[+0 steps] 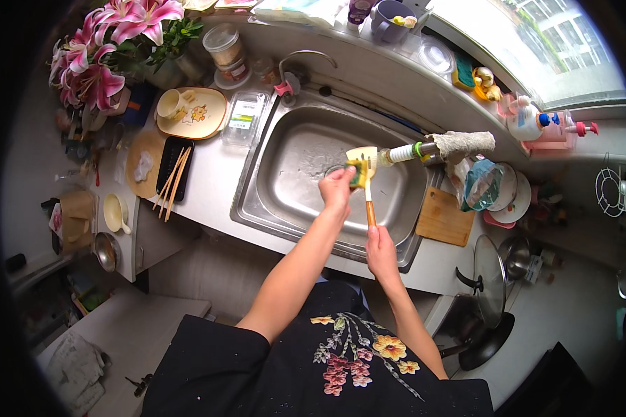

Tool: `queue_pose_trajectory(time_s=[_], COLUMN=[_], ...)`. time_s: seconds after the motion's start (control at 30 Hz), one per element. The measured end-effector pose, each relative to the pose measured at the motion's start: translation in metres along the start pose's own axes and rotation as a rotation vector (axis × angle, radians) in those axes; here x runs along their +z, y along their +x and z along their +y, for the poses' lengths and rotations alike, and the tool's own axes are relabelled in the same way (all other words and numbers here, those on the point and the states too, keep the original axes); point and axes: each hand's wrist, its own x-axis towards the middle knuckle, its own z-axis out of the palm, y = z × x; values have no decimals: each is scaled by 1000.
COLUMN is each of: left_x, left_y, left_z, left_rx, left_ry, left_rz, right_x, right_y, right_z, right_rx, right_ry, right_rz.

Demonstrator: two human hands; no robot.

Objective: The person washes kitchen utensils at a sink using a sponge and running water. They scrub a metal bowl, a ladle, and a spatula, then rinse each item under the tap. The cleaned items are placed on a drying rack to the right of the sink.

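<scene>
Over the stainless-steel sink, my left hand pinches a yellow-and-green sponge. The sponge presses against the neck of a cream slotted spatula, just below its head. My right hand grips the lower end of the spatula's wooden handle, near the sink's front rim. The spatula stands nearly in line with the view, head away from me. Behind its head, a tap with a white ribbed sleeve and cloth wrapping reaches over the basin. My left fingers partly hide the drain.
On the left counter are a cartoon tray, a clear plastic box and chopsticks across a black tray. To the right lie a wooden cutting board, plates and an upright glass lid. A thin curved faucet rises behind.
</scene>
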Motion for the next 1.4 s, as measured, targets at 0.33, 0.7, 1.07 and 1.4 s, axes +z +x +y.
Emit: queue_pose_trajectory(time_s=[0.33, 0.7, 1.07, 1.4], left_x=[9, 25, 23, 37], left_y=[18, 54, 51, 35], left_z=[109, 96, 47, 39], left_rx=[350, 152, 34, 49], left_ry=[852, 782, 201, -333], left_rz=[-677, -970, -357, 218], right_x=[-57, -88, -46, -8], right_y=[-23, -12, 4, 6], right_z=[-1, -3, -1, 9], right_rx=[-58, -133, 185, 90], right_ry=[-129, -295, 356, 350], right_rz=[-98, -163, -248, -97])
